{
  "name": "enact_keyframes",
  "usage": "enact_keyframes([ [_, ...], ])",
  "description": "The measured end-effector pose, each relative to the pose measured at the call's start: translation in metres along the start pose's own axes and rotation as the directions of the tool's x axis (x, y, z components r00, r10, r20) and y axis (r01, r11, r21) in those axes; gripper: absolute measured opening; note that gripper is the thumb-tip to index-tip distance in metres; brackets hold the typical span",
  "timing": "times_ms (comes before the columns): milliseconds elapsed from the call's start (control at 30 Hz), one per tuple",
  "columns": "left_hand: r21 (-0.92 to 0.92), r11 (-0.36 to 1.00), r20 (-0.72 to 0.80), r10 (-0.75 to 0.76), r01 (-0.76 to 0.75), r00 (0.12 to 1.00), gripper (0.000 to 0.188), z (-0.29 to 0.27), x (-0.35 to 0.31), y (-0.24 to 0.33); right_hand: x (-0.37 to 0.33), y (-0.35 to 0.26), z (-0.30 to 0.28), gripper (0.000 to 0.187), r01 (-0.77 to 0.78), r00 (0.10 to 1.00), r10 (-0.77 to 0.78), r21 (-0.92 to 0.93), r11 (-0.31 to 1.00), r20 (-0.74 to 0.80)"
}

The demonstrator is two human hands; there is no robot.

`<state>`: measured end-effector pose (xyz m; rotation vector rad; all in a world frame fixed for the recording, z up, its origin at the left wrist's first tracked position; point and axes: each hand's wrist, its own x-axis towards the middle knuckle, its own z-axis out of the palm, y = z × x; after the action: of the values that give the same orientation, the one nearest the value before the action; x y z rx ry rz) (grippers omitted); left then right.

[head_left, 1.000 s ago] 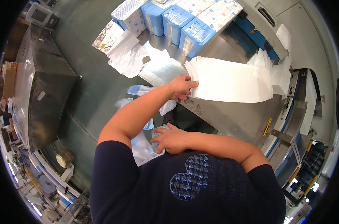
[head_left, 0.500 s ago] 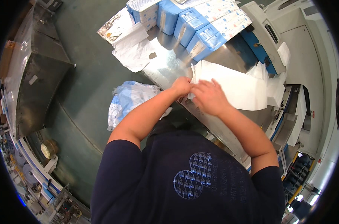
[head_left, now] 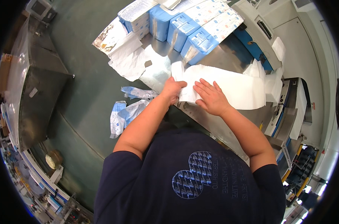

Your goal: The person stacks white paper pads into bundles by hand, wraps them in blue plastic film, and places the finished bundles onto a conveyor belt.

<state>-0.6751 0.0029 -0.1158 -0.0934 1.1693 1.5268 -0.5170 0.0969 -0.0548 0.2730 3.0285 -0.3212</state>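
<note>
A stack of flat white pads (head_left: 240,86) lies on the metal table in front of me. My left hand (head_left: 172,91) is closed round its left end, thumb on top, beside a raised white flap (head_left: 178,70). Flat on the top sheet rests my right hand (head_left: 211,98), fingers stretched out and holding nothing. Crumpled blue-and-white plastic wrapping (head_left: 119,116) lies in pieces low down, to the left of my left forearm. Beyond my left hand a pale sheet (head_left: 158,69) lies on the table. My left fingertips are partly hidden.
Several blue-and-white plastic-wrapped packs (head_left: 201,43) stand along the table's far side. Torn white sheeting (head_left: 128,59) covers its far left corner. A pale machine housing (head_left: 296,48) borders the right, and a metal cabinet (head_left: 36,97) stands on the floor at left.
My hands have moved apart, the left one leftward along the stack's end. My right hand has flattened on the pads. The bunched plastic wrapping has spread into separate pieces.
</note>
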Motion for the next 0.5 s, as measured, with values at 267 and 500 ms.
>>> enact_keyframes([
  [267, -0.339, 0.92, 0.458, -0.021, 0.197, 0.889, 0.047, -0.005, -0.031, 0.078, -0.01, 0.005, 0.005, 0.049, -0.028, 0.999, 0.028, 0.017, 0.999, -0.035],
  [500, 0.253, 0.9, 0.312, 0.271, -0.354, 0.911, 0.046, 0.141, -0.036, 0.129, -0.016, 0.007, 0.016, 0.041, -0.028, 0.998, 0.028, -0.001, 1.0, -0.049],
])
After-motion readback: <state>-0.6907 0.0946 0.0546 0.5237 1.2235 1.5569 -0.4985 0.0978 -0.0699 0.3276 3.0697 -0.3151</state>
